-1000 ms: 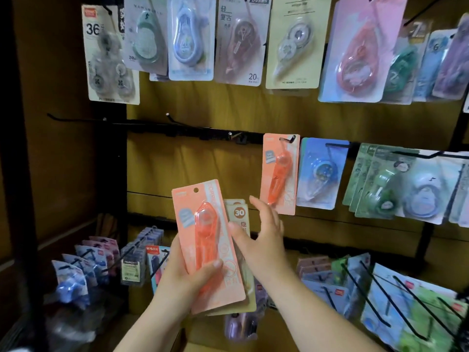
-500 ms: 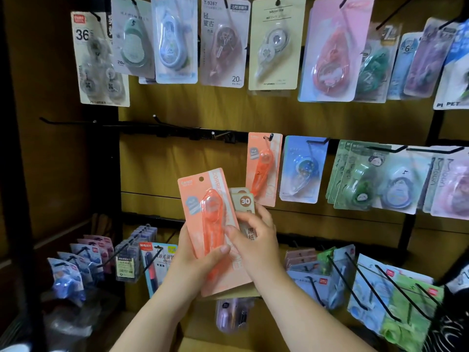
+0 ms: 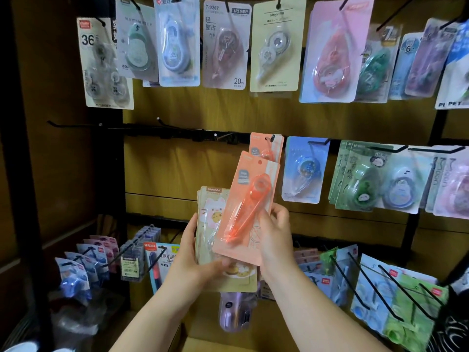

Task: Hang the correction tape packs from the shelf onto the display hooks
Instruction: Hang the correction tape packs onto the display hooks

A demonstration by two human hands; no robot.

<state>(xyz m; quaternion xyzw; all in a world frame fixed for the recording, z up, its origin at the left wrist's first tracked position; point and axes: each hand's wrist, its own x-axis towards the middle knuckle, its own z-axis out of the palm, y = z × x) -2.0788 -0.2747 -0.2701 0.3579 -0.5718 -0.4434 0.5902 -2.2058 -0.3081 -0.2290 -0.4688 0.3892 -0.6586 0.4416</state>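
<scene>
Two hands meet low before the display. The right hand (image 3: 275,236) grips the orange pack (image 3: 243,207) by its lower right edge. The pack rises above and left of that hand, tilted, with its top just under a hung pack (image 3: 264,148) on a hook (image 3: 271,137). The left hand (image 3: 195,265) holds a beige stack (image 3: 210,212) from the left, its thumb across the front. The stack lies partly behind the orange pack.

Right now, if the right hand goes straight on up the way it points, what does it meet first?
The right hand leads with the held orange pack, which would meet the hanging orange pack on its hook first; gap in depth unclear.
</scene>
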